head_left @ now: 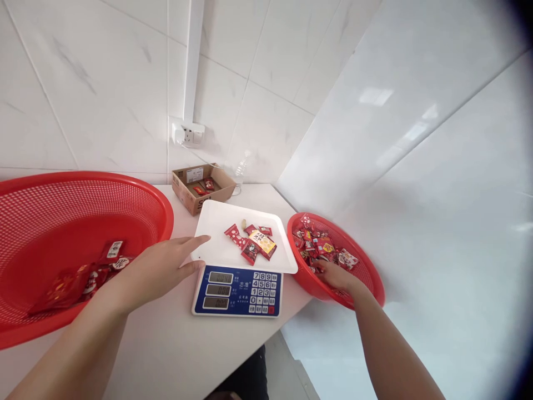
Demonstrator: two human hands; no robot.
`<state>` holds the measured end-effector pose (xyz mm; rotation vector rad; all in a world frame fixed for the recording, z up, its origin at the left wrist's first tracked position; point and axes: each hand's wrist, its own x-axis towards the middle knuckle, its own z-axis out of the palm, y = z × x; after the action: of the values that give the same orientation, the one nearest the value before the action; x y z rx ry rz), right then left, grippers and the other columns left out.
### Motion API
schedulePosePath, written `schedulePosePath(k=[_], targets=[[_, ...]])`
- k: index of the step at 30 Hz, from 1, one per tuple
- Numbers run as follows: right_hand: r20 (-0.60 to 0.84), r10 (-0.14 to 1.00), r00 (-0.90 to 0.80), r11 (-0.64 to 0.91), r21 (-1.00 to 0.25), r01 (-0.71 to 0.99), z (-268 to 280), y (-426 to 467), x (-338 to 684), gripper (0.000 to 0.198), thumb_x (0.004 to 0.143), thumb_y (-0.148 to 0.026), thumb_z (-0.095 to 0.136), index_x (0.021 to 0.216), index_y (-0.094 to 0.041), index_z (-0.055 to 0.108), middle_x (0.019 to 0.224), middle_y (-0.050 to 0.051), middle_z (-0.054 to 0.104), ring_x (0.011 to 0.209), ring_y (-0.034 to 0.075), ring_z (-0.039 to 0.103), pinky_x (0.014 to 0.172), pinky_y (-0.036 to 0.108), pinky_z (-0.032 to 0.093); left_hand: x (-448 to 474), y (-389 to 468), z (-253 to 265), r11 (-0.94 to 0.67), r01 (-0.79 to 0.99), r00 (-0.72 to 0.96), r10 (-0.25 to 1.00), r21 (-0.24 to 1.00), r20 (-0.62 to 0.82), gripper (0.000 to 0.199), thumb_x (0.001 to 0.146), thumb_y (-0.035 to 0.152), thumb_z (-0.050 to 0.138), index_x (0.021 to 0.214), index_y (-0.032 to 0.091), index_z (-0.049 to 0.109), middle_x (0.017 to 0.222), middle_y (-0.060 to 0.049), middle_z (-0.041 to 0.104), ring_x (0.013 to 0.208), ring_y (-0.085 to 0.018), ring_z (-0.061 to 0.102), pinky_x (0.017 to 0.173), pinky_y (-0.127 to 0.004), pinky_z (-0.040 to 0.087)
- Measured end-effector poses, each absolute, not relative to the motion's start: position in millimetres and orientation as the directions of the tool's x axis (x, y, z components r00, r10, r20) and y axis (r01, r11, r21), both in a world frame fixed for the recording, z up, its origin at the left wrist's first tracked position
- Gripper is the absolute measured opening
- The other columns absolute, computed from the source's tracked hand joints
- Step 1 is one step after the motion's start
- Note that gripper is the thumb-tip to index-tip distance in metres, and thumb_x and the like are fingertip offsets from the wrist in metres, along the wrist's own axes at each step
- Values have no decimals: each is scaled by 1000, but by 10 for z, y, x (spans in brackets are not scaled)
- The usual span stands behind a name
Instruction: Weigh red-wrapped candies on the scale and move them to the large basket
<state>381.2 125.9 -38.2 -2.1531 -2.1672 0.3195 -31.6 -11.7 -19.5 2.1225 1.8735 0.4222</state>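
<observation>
My left hand (172,261) is at the left edge of the scale's white tray (216,222), thumb and fingers apart, holding nothing. Several red snack packets (250,251), one with a yellow and white label, lie on that tray beside a small beige lump (244,224). In front of the tray is the scale's blue panel (239,291), with keys and three displays. My right hand (331,275) reaches into the right red basket (370,272). Its fingers are closed together against the red snack packets (322,244) there; its fingertips and whatever they hold are hard to make out.
A larger red basket (83,183) with several red packets (89,280) stands on the left. Behind the scale, a cardboard box (194,194) holds a few packets, and a clear plastic bottle (241,166) stands beside it. A wall socket (191,134) has a cable running down. The table's (166,344) front edge slants rightward.
</observation>
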Motion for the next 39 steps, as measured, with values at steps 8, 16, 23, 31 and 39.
schedulePosePath(k=[8, 16, 23, 31, 39], targets=[[51, 998, 29, 7, -601, 799, -87, 1337, 3431, 33, 87, -35, 47, 110, -18, 63, 93, 6, 71, 82, 19, 66, 76, 30, 51, -294, -96, -193, -128, 905, 128, 991, 407, 25, 53, 93, 48, 37, 143, 29, 43, 139, -8, 57, 121, -31, 58, 94, -44, 49], [170, 975, -142, 218, -618, 755, -73, 1265, 2882, 52, 87, -39, 48, 134, -18, 50, 138, 13, 54, 127, 23, 50, 105, 39, 40, -305, -137, -177, -120, 915, 115, 993, 386, 36, 54, 93, 48, 36, 143, 29, 42, 142, -8, 54, 124, -32, 56, 95, -45, 49], [219, 975, 28, 69, -424, 903, -376, 849, 3273, 54, 89, -43, 40, 137, -19, 51, 139, 11, 55, 127, 27, 50, 104, 41, 40, -327, -133, -144, -102, 899, 89, 995, 427, 50, 54, 94, 50, 35, 143, 29, 42, 143, -8, 54, 125, -33, 55, 94, -47, 49], [126, 964, 235, -228, -66, 971, -702, 665, 3241, 53, 98, -44, 20, 127, -24, 60, 104, 15, 71, 89, 29, 69, 73, 38, 51, -294, -144, -112, -99, 908, 96, 995, 408, 28, 52, 94, 47, 35, 143, 29, 42, 141, -9, 55, 124, -33, 55, 91, -45, 50], [168, 952, 258, -264, 14, 965, -749, 656, 3169, 51, 99, -40, 19, 120, -21, 62, 96, 15, 73, 86, 28, 69, 68, 34, 48, -267, -165, -118, -102, 907, 102, 995, 408, 23, 52, 94, 47, 36, 143, 29, 42, 139, -9, 57, 120, -32, 58, 90, -44, 51]])
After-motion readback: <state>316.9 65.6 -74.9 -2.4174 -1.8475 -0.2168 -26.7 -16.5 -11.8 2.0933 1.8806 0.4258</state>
